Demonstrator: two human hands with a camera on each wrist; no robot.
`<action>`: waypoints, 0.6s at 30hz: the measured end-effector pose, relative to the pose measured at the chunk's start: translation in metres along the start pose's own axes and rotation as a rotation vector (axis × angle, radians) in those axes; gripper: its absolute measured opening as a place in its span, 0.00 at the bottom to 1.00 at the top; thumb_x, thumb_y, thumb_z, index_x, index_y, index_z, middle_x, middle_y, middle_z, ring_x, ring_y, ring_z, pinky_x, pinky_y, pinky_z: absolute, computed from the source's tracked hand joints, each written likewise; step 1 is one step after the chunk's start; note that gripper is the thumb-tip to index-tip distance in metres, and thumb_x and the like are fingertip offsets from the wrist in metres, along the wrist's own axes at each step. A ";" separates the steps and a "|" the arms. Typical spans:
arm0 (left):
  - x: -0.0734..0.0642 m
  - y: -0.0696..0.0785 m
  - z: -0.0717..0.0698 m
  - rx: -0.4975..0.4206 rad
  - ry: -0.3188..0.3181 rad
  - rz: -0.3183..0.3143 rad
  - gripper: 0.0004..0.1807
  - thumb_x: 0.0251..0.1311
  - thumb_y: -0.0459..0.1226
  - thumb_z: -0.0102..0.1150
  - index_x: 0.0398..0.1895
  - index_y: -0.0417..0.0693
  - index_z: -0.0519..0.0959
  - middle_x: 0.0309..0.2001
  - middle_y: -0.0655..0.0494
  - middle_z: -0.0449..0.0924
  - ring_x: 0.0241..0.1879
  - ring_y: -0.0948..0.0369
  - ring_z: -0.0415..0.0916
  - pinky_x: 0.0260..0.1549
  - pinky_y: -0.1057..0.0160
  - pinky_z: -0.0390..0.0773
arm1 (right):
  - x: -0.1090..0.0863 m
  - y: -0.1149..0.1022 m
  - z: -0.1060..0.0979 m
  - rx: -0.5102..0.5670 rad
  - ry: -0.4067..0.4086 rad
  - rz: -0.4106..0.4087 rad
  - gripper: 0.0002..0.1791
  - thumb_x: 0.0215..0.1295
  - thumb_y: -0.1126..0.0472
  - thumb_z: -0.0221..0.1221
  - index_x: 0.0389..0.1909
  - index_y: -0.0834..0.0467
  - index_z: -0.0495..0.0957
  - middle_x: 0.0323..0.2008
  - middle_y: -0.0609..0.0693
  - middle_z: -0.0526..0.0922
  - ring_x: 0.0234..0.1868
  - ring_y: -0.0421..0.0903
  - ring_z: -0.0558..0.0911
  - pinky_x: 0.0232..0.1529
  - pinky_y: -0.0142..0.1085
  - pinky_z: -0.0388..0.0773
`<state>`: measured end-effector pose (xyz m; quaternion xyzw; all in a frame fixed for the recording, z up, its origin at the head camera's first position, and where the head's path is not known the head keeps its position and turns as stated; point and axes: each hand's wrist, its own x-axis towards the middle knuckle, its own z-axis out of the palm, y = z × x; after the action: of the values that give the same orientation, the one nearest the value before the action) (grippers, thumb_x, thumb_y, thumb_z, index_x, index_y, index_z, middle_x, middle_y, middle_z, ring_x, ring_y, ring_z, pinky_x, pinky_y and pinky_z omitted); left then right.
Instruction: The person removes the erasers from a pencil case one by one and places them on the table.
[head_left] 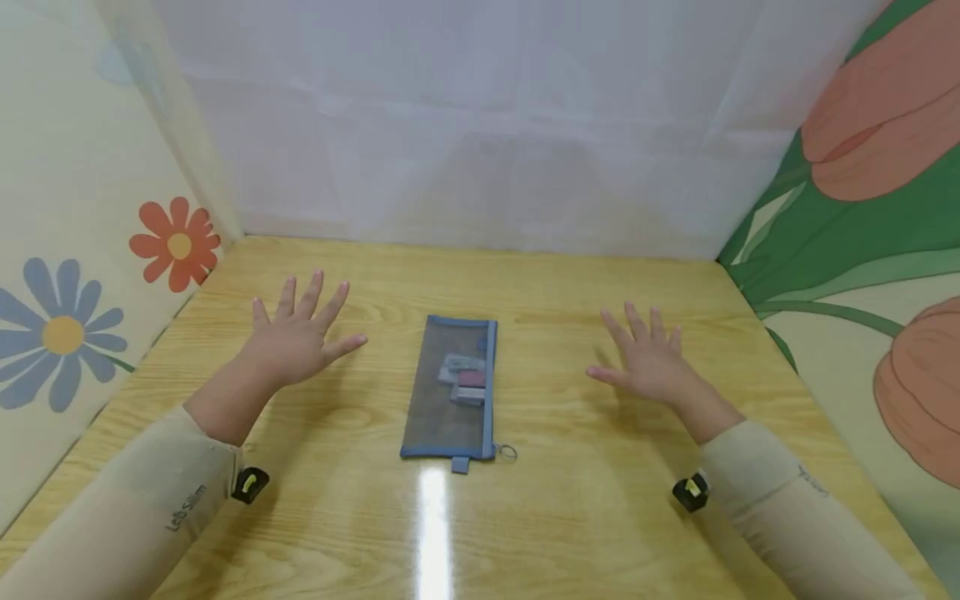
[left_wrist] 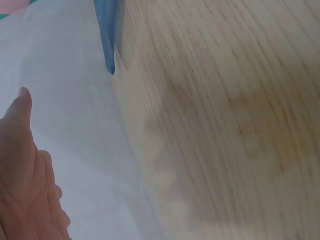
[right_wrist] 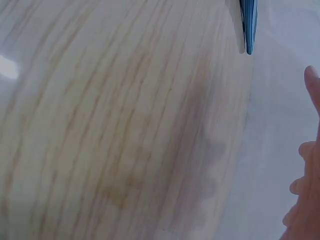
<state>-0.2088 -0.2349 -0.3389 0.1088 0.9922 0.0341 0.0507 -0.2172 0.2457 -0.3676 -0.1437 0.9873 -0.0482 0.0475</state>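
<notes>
A blue-edged mesh zipper pouch (head_left: 450, 400) lies flat on the wooden table, its zipper along the right side. Several small items, one pinkish (head_left: 472, 379), show through the mesh; their kind is unclear. To the pouch's left, my left hand (head_left: 292, 346) hovers with fingers spread, holding nothing. On the other side, my right hand (head_left: 648, 362) is likewise spread above the table and touches nothing. Each wrist view catches just an edge of the pouch, at the top of the left wrist view (left_wrist: 106, 35) and of the right wrist view (right_wrist: 248, 25).
A metal ring (head_left: 507, 452) hangs from the zipper end, and a blue fabric tab (head_left: 460, 465) sticks out at the near edge. White sheeting (head_left: 480, 125) closes off the table's back. Flower-printed panels (head_left: 67, 208) stand at both sides.
</notes>
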 end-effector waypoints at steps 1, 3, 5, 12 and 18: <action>0.000 0.000 0.000 -0.007 -0.001 0.002 0.49 0.51 0.73 0.23 0.70 0.62 0.25 0.69 0.48 0.12 0.62 0.44 0.06 0.49 0.27 0.20 | 0.000 0.000 0.001 -0.003 -0.002 -0.001 0.55 0.50 0.21 0.40 0.72 0.48 0.35 0.70 0.63 0.31 0.65 0.70 0.28 0.53 0.72 0.28; 0.000 0.001 0.000 -0.017 -0.004 0.007 0.49 0.51 0.73 0.24 0.70 0.62 0.26 0.69 0.48 0.12 0.62 0.44 0.06 0.49 0.28 0.20 | -0.001 -0.002 0.002 -0.002 -0.003 -0.002 0.55 0.50 0.22 0.41 0.72 0.48 0.36 0.70 0.62 0.30 0.65 0.69 0.28 0.53 0.72 0.29; 0.001 0.002 0.000 -0.024 -0.010 0.009 0.49 0.51 0.73 0.24 0.70 0.63 0.25 0.68 0.48 0.11 0.62 0.44 0.06 0.49 0.28 0.20 | 0.000 -0.003 0.002 -0.001 -0.005 -0.004 0.54 0.52 0.24 0.43 0.72 0.48 0.36 0.70 0.62 0.30 0.65 0.69 0.28 0.53 0.72 0.29; 0.002 0.003 0.001 -0.016 -0.008 0.014 0.50 0.50 0.74 0.23 0.71 0.61 0.27 0.70 0.45 0.16 0.63 0.42 0.09 0.50 0.27 0.23 | 0.001 -0.004 0.004 -0.001 0.000 -0.021 0.53 0.53 0.26 0.45 0.72 0.48 0.36 0.70 0.63 0.32 0.66 0.69 0.29 0.54 0.72 0.31; 0.003 0.007 -0.001 -0.027 -0.020 0.017 0.50 0.51 0.73 0.25 0.71 0.61 0.27 0.70 0.46 0.15 0.63 0.43 0.08 0.50 0.28 0.21 | 0.003 -0.003 0.007 -0.012 0.010 -0.004 0.53 0.53 0.25 0.44 0.72 0.47 0.35 0.70 0.62 0.30 0.66 0.68 0.28 0.55 0.71 0.31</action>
<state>-0.2108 -0.2278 -0.3382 0.1170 0.9901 0.0467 0.0616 -0.2180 0.2412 -0.3741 -0.1460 0.9875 -0.0428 0.0417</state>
